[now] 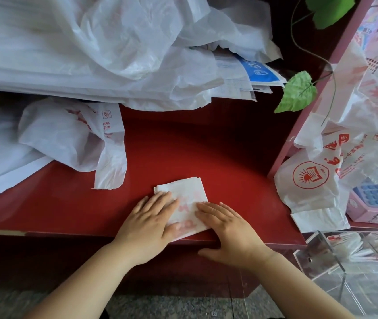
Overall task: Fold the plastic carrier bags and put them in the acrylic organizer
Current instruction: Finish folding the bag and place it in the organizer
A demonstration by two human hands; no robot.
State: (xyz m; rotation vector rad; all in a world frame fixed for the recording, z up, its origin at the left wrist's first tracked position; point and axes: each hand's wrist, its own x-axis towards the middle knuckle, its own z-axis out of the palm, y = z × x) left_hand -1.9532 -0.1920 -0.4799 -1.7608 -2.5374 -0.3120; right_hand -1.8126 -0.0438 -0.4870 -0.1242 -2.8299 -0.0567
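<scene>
A small folded bag (189, 194), white with faint red print, lies flat on the red desk (206, 146) right at its front edge, a little right of the middle. Both hands press it down with straight, flat fingers and grasp nothing. The left hand (150, 218) covers the bag's left half, and the right hand (226, 229) lies on its right side with the thumb stretched out over the desk's front edge. Towards the desk's left edge sprawls a loose crumpled bag (68, 134) with red print, one handle loop trailing towards the folded bag but apart from it. Along the back edge a big heap of white bags (114, 47) overhangs the desk, with stacked papers and a blue-printed sheet (258, 70) near the back right corner. A green leaf (297, 94) on a thin stem hangs over that side. Past the desk's right edge, beyond a pink upright (298, 125), more printed bags (316, 178) spill down, partly over a pink box with a keypad (376, 196). The acrylic organizer (321, 254) stands below and right of the desk's front right corner, with folded bags (349, 246) inside it.
</scene>
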